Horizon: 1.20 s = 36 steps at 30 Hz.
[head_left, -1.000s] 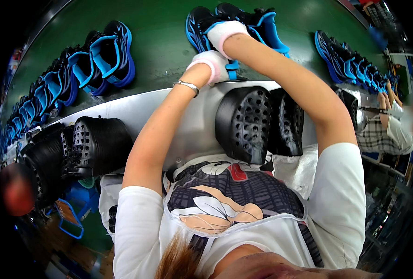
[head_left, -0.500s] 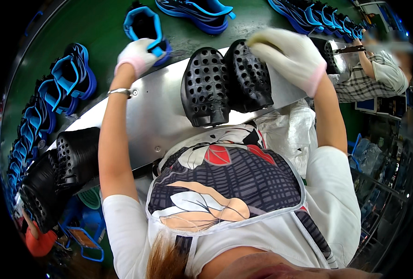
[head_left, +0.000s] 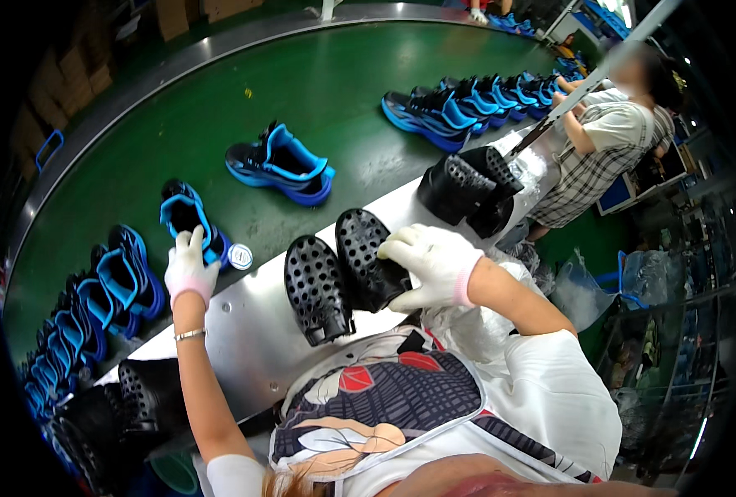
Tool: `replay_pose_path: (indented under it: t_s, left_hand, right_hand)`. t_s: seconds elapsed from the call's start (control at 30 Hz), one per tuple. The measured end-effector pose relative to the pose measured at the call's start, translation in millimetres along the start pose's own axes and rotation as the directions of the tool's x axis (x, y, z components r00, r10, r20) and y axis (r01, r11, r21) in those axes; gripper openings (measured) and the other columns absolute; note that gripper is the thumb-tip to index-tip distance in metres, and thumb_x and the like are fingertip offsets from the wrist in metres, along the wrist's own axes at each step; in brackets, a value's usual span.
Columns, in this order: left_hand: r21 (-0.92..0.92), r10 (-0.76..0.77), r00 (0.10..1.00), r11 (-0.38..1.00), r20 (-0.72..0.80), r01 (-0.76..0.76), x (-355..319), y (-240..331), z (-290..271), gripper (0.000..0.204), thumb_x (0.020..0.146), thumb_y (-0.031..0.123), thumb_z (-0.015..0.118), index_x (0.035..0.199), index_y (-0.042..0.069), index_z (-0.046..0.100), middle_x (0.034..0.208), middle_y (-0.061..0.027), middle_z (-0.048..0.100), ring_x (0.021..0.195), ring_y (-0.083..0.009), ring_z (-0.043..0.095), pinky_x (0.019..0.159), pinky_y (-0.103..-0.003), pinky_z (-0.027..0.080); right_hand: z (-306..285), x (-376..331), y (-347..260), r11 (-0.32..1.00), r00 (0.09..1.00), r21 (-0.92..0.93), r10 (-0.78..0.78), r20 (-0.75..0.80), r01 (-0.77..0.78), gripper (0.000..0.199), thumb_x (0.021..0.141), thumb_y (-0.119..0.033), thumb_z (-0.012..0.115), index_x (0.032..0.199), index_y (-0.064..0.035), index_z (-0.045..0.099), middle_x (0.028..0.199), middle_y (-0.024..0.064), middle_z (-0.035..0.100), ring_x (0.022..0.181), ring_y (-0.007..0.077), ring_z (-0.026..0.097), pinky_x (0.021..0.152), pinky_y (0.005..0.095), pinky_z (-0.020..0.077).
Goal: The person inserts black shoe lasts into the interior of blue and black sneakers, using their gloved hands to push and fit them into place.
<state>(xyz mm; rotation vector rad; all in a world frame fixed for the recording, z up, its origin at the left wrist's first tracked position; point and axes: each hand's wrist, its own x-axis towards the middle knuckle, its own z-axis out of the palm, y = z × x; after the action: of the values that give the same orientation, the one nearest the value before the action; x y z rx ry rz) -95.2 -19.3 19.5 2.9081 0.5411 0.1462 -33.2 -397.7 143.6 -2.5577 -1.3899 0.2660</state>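
My left hand, in a white glove with a pink cuff, grips the heel collar of a blue-and-black sneaker at the edge of the green surface. A round white disc shows beside that heel. On the metal ledge before me stand two black, shoe-shaped forms full of round holes. The left form is untouched. Around the side of the right form my gloved right hand curls, its thumb near the lower end. Part of that form is hidden by the fingers.
Another sneaker stands farther out on the green surface. Rows of sneakers line the left and far right. More black forms stand along the metal ledge. A co-worker is at the right, beyond a slanted pole.
The view has swung to the right and farther out. My right hand has come down from above the right form onto its side. My left hand stays at the sneaker's heel.
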Motion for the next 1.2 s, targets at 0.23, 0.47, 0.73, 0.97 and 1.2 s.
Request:
replay_pose_path:
  t_s: [0.23,0.47,0.73,0.97,1.2]
  left_hand:
    - [-0.19,0.144,0.973,0.965,-0.182,-0.179,-3,29,-18,0.054,0.078,0.025,0.073,0.127,0.008,0.059,0.13,-0.0069,0.053,0.113,-0.0288,0.054,0.091,-0.04,0.051]
    - [-0.705,0.197,0.976,0.68,-0.089,-0.201,-6,57,-37,0.047,0.087,0.022,0.067,0.129,0.003,0.057,0.121,-0.0149,0.059,0.107,-0.0252,0.062,0.092,-0.034,0.05]
    - [-0.748,0.55,0.835,-0.558,-0.011,0.358,-21,102,-53,0.073,0.099,0.049,0.048,0.147,-0.003,0.033,0.137,-0.0165,0.053,0.123,-0.0236,0.055,0.105,-0.036,0.043]
    - [-0.889,0.475,0.878,-0.424,-0.057,0.172,-9,89,-43,0.079,0.094,0.054,0.054,0.142,-0.006,0.037,0.131,-0.0154,0.056,0.119,-0.0248,0.057,0.105,-0.038,0.044]
    - [-0.915,0.14,0.99,-0.4,0.0,0.057,-4,88,-27,0.03,0.095,0.022,0.063,0.118,0.004,0.058,0.103,-0.0038,0.065,0.095,-0.0123,0.064,0.083,-0.028,0.054]
  right_hand:
    - [-6,-4,9,0.999,1.0,0.044,0.025,0.007,-0.025,0.058,0.065,-0.039,0.079,0.108,-0.0057,0.059,0.103,0.013,0.061,0.099,0.0326,0.06,0.086,0.0399,0.0499]
    - [-42,-1,-4,0.985,0.993,0.159,0.078,-0.092,-0.063,0.059,0.062,-0.034,0.084,0.108,-0.0066,0.061,0.104,0.0104,0.061,0.101,0.0294,0.061,0.087,0.0371,0.0514]
    - [-46,57,-54,0.908,0.89,0.125,-0.351,-0.292,0.399,0.062,0.064,-0.032,0.085,0.11,-0.0029,0.057,0.108,0.0136,0.059,0.103,0.0334,0.058,0.09,0.04,0.0483]
    - [-21,84,-38,0.898,0.973,0.391,-0.138,-0.183,0.2,0.066,0.067,-0.029,0.083,0.124,-0.0059,0.058,0.116,0.0135,0.061,0.102,0.0294,0.065,0.091,0.0372,0.0513]
    - [-1,100,-31,0.978,0.988,0.205,0.064,-0.142,-0.034,0.056,0.079,-0.041,0.074,0.116,-0.0015,0.06,0.101,0.0179,0.063,0.087,0.0329,0.066,0.077,0.0402,0.0523]
